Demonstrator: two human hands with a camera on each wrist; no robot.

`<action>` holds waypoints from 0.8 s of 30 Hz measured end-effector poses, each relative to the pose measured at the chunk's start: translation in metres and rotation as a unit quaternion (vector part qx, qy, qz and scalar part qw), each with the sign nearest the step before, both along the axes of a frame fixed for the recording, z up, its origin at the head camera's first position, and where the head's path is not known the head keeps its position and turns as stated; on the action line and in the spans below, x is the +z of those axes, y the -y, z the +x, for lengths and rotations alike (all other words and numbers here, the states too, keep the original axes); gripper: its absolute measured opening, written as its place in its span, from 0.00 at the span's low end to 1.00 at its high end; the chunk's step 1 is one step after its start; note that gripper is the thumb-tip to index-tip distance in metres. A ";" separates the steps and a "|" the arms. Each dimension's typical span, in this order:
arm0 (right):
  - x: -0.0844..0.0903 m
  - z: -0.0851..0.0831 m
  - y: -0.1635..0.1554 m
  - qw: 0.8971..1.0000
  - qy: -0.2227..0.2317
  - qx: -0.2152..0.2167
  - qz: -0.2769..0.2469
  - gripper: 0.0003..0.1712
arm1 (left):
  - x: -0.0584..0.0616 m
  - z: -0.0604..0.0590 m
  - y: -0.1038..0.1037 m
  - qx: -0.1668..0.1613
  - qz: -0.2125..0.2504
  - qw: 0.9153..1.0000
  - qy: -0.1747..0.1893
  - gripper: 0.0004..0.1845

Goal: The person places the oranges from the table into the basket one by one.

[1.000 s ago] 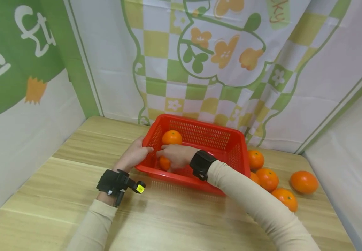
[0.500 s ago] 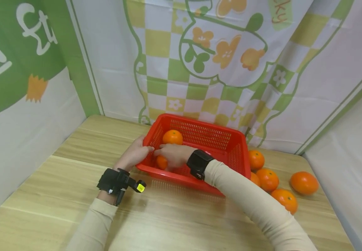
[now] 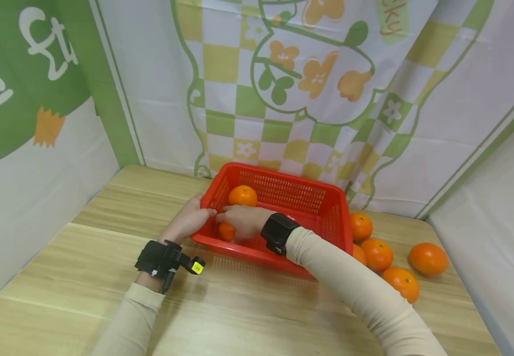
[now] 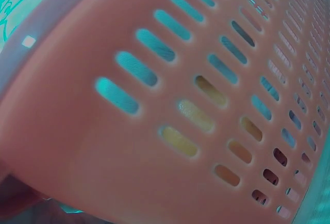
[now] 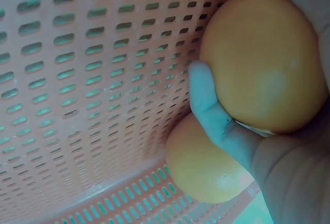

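Observation:
In the head view a red perforated basket (image 3: 283, 192) stands on the wooden table. My left hand (image 3: 190, 217) grips its left rim, thumb over the edge; the left wrist view is filled by the basket's slotted wall (image 4: 129, 152). Inside the basket, my right hand (image 3: 244, 220) holds an orange (image 3: 226, 231) close to the left wall. In the right wrist view, thumb and fingers curl round that orange (image 5: 263, 59). A second orange (image 3: 243, 196) lies behind it in the back left corner of the basket.
Several more oranges (image 3: 377, 254) sit on the table (image 3: 248, 316) just right of the basket, partly behind my right sleeve. A single orange (image 3: 428, 258) lies farther right, near the table's edge. A patterned curtain (image 3: 261, 128) hangs right behind the basket.
My right hand has shifted a little to the left with its orange, nearer the basket's left wall. The left hand keeps its grip on the rim, and the basket stays in place.

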State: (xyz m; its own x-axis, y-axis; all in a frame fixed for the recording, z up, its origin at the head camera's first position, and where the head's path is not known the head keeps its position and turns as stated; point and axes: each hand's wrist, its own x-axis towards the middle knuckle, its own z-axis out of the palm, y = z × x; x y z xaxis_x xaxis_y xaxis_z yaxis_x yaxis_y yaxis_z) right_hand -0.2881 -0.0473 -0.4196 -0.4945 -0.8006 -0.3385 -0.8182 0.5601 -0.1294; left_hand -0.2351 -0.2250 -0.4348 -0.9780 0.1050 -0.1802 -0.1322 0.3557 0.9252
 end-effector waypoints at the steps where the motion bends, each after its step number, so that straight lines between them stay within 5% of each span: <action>1: 0.000 0.000 0.000 1.000 0.000 0.001 0.000 0.36 | 0.000 0.000 0.000 0.000 0.000 1.000 0.000 0.27; 13: 0.000 -0.002 0.000 0.999 -0.021 0.030 -0.005 0.35 | 0.002 0.003 0.000 -0.005 0.008 1.000 -0.007 0.27; 24: 0.002 0.002 0.000 1.000 -0.015 0.002 -0.001 0.38 | 0.001 0.002 0.000 -0.008 0.012 1.000 -0.015 0.28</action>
